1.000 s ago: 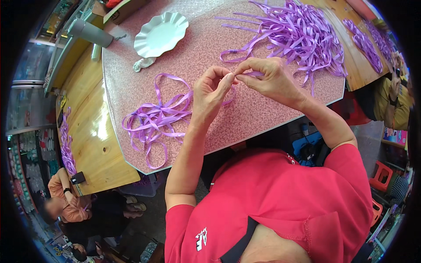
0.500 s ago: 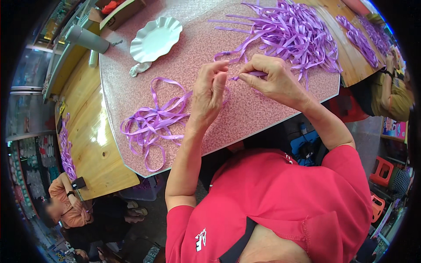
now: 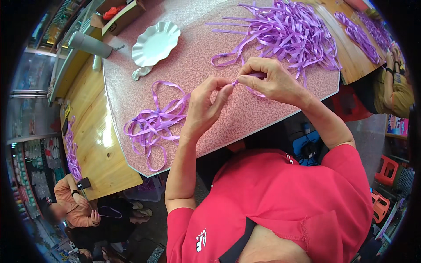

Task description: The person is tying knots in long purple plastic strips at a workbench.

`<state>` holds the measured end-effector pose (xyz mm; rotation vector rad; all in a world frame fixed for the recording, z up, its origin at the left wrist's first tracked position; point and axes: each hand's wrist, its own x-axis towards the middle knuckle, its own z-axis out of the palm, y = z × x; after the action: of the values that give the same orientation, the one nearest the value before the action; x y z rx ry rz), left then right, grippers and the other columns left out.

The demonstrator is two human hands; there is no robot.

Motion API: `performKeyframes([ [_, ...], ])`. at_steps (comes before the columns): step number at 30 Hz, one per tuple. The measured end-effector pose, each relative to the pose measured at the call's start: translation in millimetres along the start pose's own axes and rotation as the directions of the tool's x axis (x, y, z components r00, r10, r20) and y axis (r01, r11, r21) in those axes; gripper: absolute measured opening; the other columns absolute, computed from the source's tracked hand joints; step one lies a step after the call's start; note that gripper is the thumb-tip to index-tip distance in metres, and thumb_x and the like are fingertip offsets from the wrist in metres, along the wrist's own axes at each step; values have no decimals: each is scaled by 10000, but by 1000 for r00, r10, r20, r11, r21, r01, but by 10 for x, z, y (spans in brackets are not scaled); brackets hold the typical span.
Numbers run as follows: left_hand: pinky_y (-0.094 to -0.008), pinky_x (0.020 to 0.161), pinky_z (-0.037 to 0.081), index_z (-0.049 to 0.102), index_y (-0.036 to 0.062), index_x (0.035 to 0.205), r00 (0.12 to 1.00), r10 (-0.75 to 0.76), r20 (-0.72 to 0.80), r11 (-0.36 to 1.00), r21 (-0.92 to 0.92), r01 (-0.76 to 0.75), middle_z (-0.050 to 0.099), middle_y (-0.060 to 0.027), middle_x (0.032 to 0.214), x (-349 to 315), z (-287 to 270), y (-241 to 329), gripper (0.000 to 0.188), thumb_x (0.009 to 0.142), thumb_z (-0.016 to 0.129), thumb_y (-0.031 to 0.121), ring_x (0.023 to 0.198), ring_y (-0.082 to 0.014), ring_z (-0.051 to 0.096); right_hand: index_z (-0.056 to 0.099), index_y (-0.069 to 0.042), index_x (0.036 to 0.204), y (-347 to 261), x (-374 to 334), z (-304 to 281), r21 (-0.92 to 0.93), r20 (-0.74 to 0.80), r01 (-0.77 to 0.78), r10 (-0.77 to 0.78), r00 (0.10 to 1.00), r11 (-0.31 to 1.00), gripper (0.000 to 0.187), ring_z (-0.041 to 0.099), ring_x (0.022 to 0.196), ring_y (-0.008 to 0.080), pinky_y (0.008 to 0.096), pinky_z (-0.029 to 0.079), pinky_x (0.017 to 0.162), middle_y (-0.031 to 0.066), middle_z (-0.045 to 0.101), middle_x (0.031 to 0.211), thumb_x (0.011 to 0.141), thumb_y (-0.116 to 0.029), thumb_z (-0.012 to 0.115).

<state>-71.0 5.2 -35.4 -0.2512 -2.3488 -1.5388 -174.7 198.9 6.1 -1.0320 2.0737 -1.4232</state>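
Observation:
Above the pink speckled table, my left hand (image 3: 204,109) and my right hand (image 3: 271,82) come together at a thin purple ribbon (image 3: 255,92). My right thumb and forefinger pinch it, and part of the ribbon passes behind those fingers. On the other side, my left thumb and forefinger close on its short end between the hands. A loose heap of looped purple ribbons (image 3: 154,115) lies left of my left hand. Beyond my right hand is a large tangled pile of purple ribbons (image 3: 298,37), with several ends trailing left.
A white scalloped plate (image 3: 155,44) sits at the far left, a crumpled pale thing (image 3: 141,73) beside it. Farther left are a grey tumbler (image 3: 90,44) and a cardboard box (image 3: 123,18). Co-workers sit at lower left and far right, near wooden tables with more ribbons (image 3: 357,37).
My left hand has turned and moved right, its thumb and forefinger now closing on the ribbon at the right fingertips. My right hand keeps its pinch and has barely shifted.

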Motion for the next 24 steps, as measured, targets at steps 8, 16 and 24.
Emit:
performKeyframes([
  [8, -248, 685, 484, 648, 2, 954, 979, -197, 43, 936, -288, 201, 661, -20, 831, -82, -41, -21, 220, 1004, 584, 207, 776, -79, 593, 701, -3, 987, 30, 47, 97, -4, -45, 322, -322, 946, 947, 158, 604, 767, 104, 283, 487, 675, 51, 676, 877, 907, -138, 690],
  [16, -259, 785, 498, 577, 5, 1087, 961, -250, -121, 877, -448, 172, 631, -55, 954, -129, 44, 64, 166, 997, 586, 143, 880, -102, 602, 640, 7, 1045, 70, 35, 231, 246, 5, 14, -16, 1000, 969, 147, 621, 761, 73, 219, 500, 672, 26, 650, 891, 953, -107, 643],
  [24, -299, 833, 547, 512, 14, 1151, 929, -342, -140, 638, -761, 120, 619, -92, 1033, -237, 169, 58, 246, 943, 640, 42, 925, -169, 650, 628, 37, 1061, 86, 53, 315, 521, 66, -131, 113, 991, 844, 205, 638, 653, 99, 246, 541, 562, 66, 671, 864, 980, -151, 609],
])
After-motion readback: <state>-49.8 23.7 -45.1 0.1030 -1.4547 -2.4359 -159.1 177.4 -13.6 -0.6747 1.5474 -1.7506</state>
